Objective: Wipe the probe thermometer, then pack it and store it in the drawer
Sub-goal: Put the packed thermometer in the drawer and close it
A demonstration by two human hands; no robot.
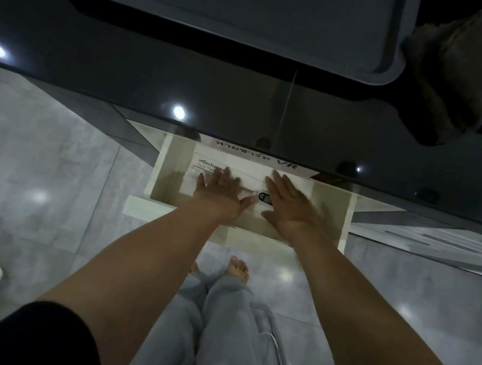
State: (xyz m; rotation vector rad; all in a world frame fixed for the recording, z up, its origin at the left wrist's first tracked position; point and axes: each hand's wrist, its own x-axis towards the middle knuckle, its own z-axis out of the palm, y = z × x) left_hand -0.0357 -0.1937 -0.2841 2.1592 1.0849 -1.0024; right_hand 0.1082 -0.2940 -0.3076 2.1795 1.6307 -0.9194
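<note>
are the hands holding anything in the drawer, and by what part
Nothing is gripped. Both the left hand and right hand lie flat with straight fingers over the packed thermometer in the open drawer; whether they press on it cannot be told.

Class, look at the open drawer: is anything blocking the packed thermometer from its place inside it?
Nothing visible does. The packed thermometer already lies inside the open drawer, with the left hand and right hand flat over it.

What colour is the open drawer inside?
The drawer is cream-white inside, seen in the head view.

Grey tray (388, 63) on dark glass tabletop (125, 71); brown cloth (449, 76) beside.
</note>
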